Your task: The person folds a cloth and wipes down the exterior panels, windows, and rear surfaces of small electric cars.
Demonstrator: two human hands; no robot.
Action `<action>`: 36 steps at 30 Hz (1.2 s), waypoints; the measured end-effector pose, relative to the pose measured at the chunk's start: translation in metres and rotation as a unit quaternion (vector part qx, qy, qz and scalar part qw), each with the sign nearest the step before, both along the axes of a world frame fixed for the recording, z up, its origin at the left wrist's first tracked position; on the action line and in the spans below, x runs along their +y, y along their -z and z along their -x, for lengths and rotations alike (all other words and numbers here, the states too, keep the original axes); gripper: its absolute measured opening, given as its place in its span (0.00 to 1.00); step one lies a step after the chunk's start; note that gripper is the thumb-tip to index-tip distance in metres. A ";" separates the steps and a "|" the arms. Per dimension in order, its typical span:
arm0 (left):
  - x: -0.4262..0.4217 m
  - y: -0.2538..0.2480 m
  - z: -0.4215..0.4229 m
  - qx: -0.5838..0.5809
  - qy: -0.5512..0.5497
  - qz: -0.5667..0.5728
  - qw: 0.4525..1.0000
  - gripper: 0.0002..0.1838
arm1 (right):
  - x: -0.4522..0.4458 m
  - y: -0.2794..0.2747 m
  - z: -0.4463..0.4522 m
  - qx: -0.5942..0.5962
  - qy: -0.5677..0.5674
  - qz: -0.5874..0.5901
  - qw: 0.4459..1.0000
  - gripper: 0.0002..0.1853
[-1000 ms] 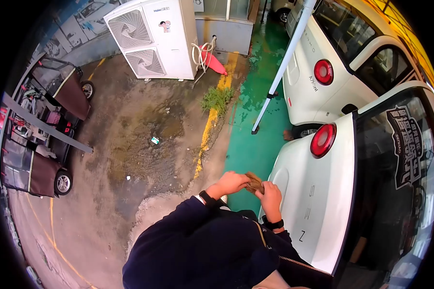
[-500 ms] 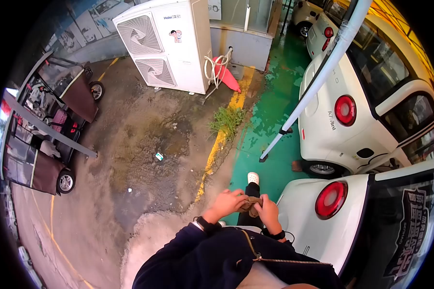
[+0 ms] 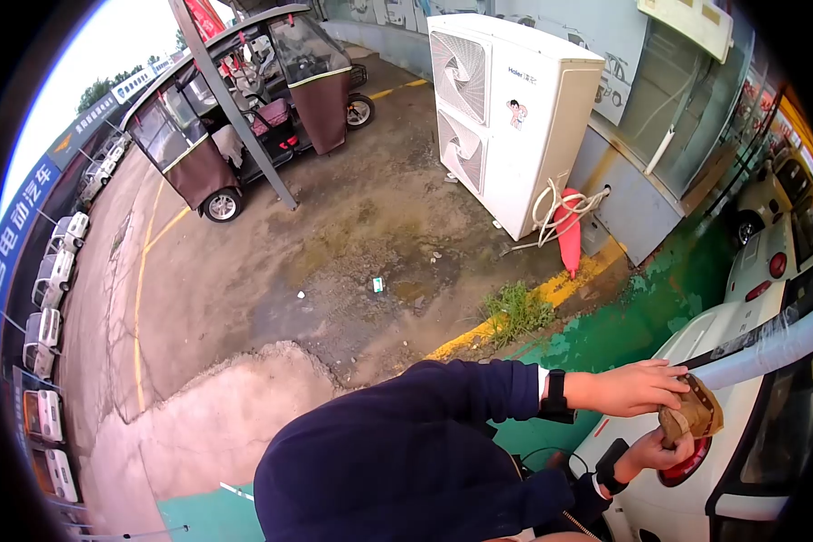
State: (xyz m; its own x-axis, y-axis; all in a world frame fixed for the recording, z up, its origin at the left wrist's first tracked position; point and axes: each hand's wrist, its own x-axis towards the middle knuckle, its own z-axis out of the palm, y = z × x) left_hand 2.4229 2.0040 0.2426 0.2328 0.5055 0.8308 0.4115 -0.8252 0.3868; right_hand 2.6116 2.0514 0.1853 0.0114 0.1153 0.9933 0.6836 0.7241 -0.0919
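Observation:
A crumpled brown cloth with dark marks along its edge is held between my two hands at the right of the head view. My left hand grips its upper edge, fingers laid over the top. Below, my right hand is closed on the lower edge. Both hands are over the rear of a white car, and the right one partly covers its red tail light. I cannot tell whether the cloth touches the car. A dark watch is on my left wrist.
A grey-white pole slants close beside the cloth. Ahead stands a white outdoor air-conditioner unit with a hose and a red cone. A brown-covered three-wheeler is parked farther left, behind a metal post.
My view has swung left, so the vehicles and the air-conditioner unit appear farther right. Both hands, still holding the cloth, have moved from near my body out to the right, beside the pole.

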 end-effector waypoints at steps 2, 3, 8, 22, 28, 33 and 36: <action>0.012 0.008 0.004 -0.016 0.039 0.034 0.999 0.15 | 0.037 0.023 0.014 0.048 -0.079 -0.014 0.996 0.28; 0.016 0.015 0.006 -0.034 0.079 0.066 0.994 0.15 | 0.050 0.032 0.023 0.064 -0.118 -0.039 0.990 0.30; 0.029 0.039 0.002 -0.130 0.111 0.092 0.981 0.16 | 0.035 0.044 0.043 0.131 -0.185 0.013 0.974 0.26; 0.014 0.146 0.002 -0.139 0.031 0.132 0.981 0.14 | 0.017 0.190 0.007 0.108 -0.221 0.391 0.887 0.13; 0.003 0.199 0.002 -0.102 -0.006 0.296 0.950 0.16 | -0.007 0.194 0.032 0.001 -0.185 0.355 0.916 0.14; -0.002 0.179 -0.009 -0.151 -0.064 0.288 0.943 0.12 | -0.017 0.192 0.011 -0.117 -0.086 0.355 0.924 0.16; 0.002 0.110 -0.013 -0.143 -0.098 0.152 0.973 0.13 | -0.020 0.110 0.036 -0.057 -0.122 0.303 0.943 0.16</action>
